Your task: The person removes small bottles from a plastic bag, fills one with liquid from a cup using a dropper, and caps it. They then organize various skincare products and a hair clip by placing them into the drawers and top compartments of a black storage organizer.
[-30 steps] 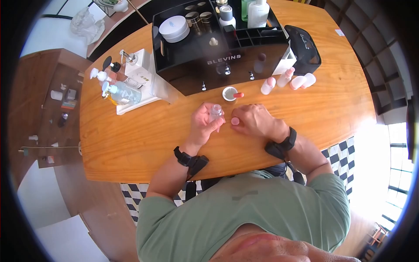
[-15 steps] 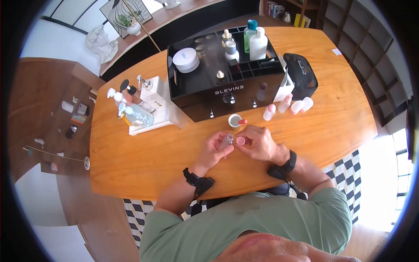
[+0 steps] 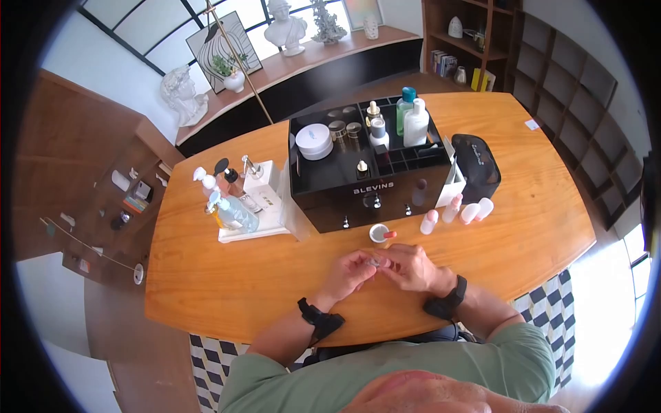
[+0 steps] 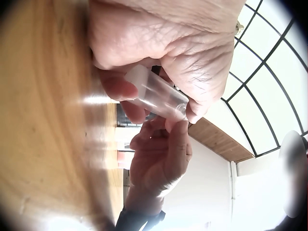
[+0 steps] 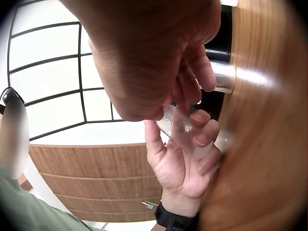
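Fingers, left: we see the left hand (image 4: 159,48) curled round a small clear bottle (image 4: 156,96), thumb under it and fingertips (image 4: 115,86) pinching its closed base end.
Fingers, right: the right hand (image 5: 149,62) bunches its fingertips (image 5: 202,77) at the bottle's open neck; we judge they pinch a small part there, but no view shows it plainly.
Bottle, axis: we read the long axis as tilted, neck pointing away from the left palm toward the right hand.
Bottle, place: held just above the wooden table (image 3: 206,275), between the two hands, in front of the person's chest.
Key relation: the neck lies directly at the right fingertips, touching or nearly so; we cannot tell which. The left hand carries the body, the right is nearer the mouth, so any fit must run along that tilted axis.
Nearby, close: a small white cup (image 3: 378,233) with a red-tipped item beside it sits just beyond the hands.
Nearby, right: pink-capped small bottles (image 3: 458,208) lie and stand near the black pouch (image 3: 475,168).
Nearby, far: a black organiser (image 3: 368,182) holds jars and bottles; a white tray (image 3: 251,227) with pump bottles stands to its left.
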`<state>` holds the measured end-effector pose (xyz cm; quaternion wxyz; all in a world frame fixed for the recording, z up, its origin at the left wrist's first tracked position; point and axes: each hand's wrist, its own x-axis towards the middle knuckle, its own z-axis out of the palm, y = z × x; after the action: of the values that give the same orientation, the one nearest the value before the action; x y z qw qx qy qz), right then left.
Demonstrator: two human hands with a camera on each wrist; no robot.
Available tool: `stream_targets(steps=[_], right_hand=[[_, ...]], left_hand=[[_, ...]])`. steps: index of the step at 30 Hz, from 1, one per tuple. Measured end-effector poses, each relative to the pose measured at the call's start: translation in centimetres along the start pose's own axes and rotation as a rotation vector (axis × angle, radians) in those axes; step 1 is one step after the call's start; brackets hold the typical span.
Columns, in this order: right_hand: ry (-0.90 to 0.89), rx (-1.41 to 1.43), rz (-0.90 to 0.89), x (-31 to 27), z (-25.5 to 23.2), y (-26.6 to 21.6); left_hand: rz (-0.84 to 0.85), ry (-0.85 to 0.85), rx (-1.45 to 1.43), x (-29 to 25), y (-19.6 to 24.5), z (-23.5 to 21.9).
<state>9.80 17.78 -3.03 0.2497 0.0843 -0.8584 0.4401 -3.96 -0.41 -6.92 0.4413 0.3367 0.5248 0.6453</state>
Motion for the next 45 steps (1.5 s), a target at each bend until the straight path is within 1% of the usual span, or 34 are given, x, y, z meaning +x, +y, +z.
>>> stream_targets(steps=[4, 6, 7, 9, 11, 15, 17, 18, 22, 24, 31, 33, 36, 38, 39, 41, 42, 44, 45], right_hand=[[-0.029, -0.005, -0.019, -0.3, 0.2, 0.3], [-0.029, -0.007, -0.028, -0.4, 0.2, 0.5], [-0.039, -0.024, -0.03, -0.5, 0.2, 0.5], [-0.047, -0.046, -0.038, -0.8, 0.3, 0.7], [-0.065, 0.037, 0.096, -1.4, 0.5, 0.9], [-0.081, 0.071, 0.092, -1.1, 0.1, 0.9], [-0.063, 0.039, -0.027, -1.0, 0.0, 1.4], [-0.062, 0.036, -0.03, -0.9, 0.0, 1.3], [-0.059, 0.058, -0.067, -0.6, -0.2, 0.8], [-0.064, 0.072, -0.078, -0.5, -0.4, 0.8], [-0.152, 0.07, -0.126, -0.4, -0.8, 0.5], [-0.181, 0.061, -0.133, -0.5, -0.8, 0.5], [-0.165, 0.094, -0.079, -0.7, -0.6, 0.1], [-0.188, 0.147, 0.072, -0.8, -0.9, -0.7], [-0.189, 0.148, 0.075, -0.9, -0.8, -0.5], [-0.163, 0.134, -0.023, -1.0, -0.5, 0.1], [-0.166, 0.135, -0.02, -0.9, -0.3, 0.4], [-0.138, 0.147, -0.16, -0.7, 0.0, 0.8], [-0.14, 0.148, -0.157, -0.8, -0.2, 0.7]], left_hand=[[-0.027, -0.019, 0.019, -0.1, -0.5, -0.6], [-0.083, -0.025, 0.039, -0.2, -0.2, -0.6], [-0.077, -0.029, 0.044, -0.2, -0.1, -0.5], [-0.015, -0.041, 0.021, -0.2, 0.0, -0.2], [-0.018, -0.057, 0.02, -0.1, -0.1, -0.3], [-0.003, -0.1, 0.019, -0.1, -0.9, -0.8], [0.003, -0.129, 0.024, 0.0, -1.3, -1.1], [0.006, -0.156, 0.027, 0.0, -1.3, -1.2], [0.033, -0.165, 0.021, 0.0, -1.3, -1.1], [0.012, -0.193, 0.046, -0.1, -1.1, -1.2], [0.036, -0.198, 0.07, 0.0, -2.1, -1.3], [0.013, -0.178, 0.042, 0.0, -2.3, -1.2], [-0.036, -0.153, 0.017, -0.1, -2.1, -1.2], [-0.043, -0.173, 0.019, -0.1, -1.8, -1.3], [-0.047, -0.195, 0.024, -0.1, -1.7, -1.4], [-0.042, -0.214, 0.039, -0.1, -1.8, -1.6], [-0.036, -0.232, 0.057, -0.1, -1.8, -1.6], [-0.032, -0.24, 0.055, -0.1, -1.8, -1.5], [-0.026, -0.249, 0.056, -0.1, -1.7, -1.4]])
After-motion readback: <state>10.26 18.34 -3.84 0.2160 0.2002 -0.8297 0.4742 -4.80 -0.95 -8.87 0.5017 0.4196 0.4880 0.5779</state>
